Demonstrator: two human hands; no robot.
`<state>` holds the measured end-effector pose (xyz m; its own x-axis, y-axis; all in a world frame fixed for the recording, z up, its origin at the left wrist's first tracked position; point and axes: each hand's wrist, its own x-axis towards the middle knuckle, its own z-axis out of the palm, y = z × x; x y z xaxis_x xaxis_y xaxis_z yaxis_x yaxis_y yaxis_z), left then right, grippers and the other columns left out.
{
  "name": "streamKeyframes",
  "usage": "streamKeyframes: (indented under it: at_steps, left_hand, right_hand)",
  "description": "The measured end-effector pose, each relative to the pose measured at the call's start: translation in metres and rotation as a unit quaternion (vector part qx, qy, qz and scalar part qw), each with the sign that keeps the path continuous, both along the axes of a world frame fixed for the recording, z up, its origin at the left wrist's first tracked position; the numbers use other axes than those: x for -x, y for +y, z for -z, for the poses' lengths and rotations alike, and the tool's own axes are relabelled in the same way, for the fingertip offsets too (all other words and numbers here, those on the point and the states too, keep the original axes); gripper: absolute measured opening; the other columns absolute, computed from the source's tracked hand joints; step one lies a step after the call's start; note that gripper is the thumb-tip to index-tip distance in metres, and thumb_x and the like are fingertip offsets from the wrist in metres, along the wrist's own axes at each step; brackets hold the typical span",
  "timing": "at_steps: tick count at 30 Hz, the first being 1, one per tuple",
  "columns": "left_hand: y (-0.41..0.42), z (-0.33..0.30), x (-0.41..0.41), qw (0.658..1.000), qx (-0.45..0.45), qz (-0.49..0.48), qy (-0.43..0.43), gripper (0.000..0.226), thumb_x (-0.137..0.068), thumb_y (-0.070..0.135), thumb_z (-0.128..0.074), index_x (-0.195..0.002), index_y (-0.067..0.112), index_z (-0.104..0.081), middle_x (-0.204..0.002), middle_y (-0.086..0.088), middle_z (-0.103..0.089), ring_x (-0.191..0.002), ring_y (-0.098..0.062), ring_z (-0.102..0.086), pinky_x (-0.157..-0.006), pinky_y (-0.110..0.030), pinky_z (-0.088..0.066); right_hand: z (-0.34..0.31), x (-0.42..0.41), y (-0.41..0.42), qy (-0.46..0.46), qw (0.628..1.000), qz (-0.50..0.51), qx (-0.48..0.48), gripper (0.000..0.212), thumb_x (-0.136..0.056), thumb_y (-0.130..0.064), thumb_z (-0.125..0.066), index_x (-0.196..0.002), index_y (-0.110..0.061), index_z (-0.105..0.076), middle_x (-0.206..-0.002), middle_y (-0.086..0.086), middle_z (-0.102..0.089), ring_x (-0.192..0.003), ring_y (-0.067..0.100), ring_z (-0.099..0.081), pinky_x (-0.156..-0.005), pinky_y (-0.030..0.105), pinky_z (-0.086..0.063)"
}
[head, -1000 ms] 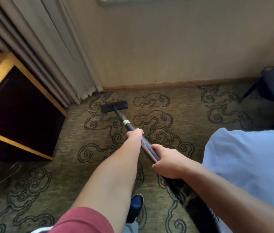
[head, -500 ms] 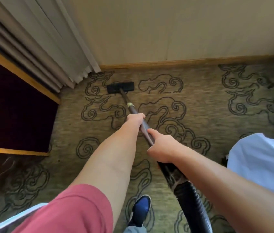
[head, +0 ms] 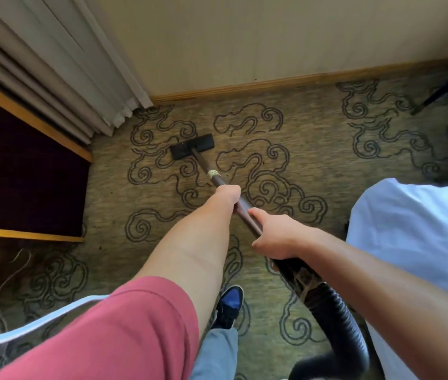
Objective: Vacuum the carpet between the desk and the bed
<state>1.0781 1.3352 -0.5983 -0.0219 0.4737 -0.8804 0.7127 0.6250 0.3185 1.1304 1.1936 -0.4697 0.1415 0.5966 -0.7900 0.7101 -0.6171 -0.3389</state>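
Observation:
A dark vacuum wand (head: 218, 182) runs from my hands down to a flat black floor head (head: 192, 146) lying on the olive carpet (head: 313, 149) with dark swirl patterns. My left hand (head: 227, 195) grips the wand farther down. My right hand (head: 277, 234) grips it higher, just above the black ribbed hose (head: 338, 311). The dark desk (head: 25, 171) with yellow wood edges stands at the left. The white bed (head: 415, 231) fills the right side.
Beige curtains (head: 61, 67) hang at the upper left, reaching the carpet. A wall with a wooden baseboard (head: 286, 83) closes the far side. A dark chair leg (head: 437, 97) shows at the upper right. Thin cords (head: 11, 275) lie below the desk. My blue shoe (head: 228, 305) stands on the carpet.
The floor head has been drawn back from the curtain corner toward me over the carpet. My view has tilted down, so the desk top is out of frame.

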Motion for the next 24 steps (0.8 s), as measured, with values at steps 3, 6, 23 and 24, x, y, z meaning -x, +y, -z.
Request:
streamKeyframes:
  at_steps: [3,6,23,24]
  left_hand:
    - [-0.066,-0.02,0.008,1.0,0.024,-0.002,-0.004,0.046,-0.095,0.025,-0.052,-0.135,0.003,-0.049,-0.117,-0.016,-0.061,-0.1,-0.034,-0.063,-0.096,-0.04,-0.054]
    - [-0.119,-0.028,0.015,0.999,0.031,0.001,-0.006,0.047,-0.097,0.024,-0.049,-0.138,0.002,-0.048,-0.131,-0.016,-0.057,-0.115,-0.034,-0.06,-0.101,-0.041,-0.052]
    - [-0.378,-0.062,0.011,0.994,0.034,0.066,-0.08,0.041,-0.104,0.014,-0.039,-0.142,0.003,-0.05,-0.112,-0.011,-0.056,-0.064,-0.018,-0.056,-0.061,-0.023,-0.051]
    - [-0.39,-0.065,0.006,0.993,0.041,0.059,-0.093,0.036,-0.104,0.014,-0.039,-0.137,0.007,-0.052,-0.112,-0.011,-0.056,-0.067,-0.017,-0.058,-0.067,-0.025,-0.054]
  right_hand:
    - [-0.027,0.007,-0.064,0.002,1.0,-0.004,0.016,0.084,-0.081,-0.024,-0.057,-0.154,-0.037,-0.018,-0.107,0.008,-0.06,-0.077,0.024,-0.065,-0.064,0.033,-0.055]
    - [-0.037,0.016,-0.117,0.005,1.0,-0.009,0.02,0.081,-0.081,-0.022,-0.056,-0.153,-0.036,-0.021,-0.099,0.006,-0.059,-0.072,0.024,-0.063,-0.062,0.032,-0.054]
    - [-0.093,-0.006,-0.359,0.04,0.998,-0.013,0.044,0.082,-0.081,-0.013,-0.062,-0.15,-0.041,-0.028,-0.093,0.005,-0.06,-0.051,0.013,-0.065,-0.047,0.029,-0.055]
    - [-0.098,-0.01,-0.372,0.053,0.997,0.007,0.049,0.083,-0.082,-0.009,-0.061,-0.151,-0.04,-0.027,-0.091,0.007,-0.059,-0.046,0.014,-0.064,-0.045,0.028,-0.055]
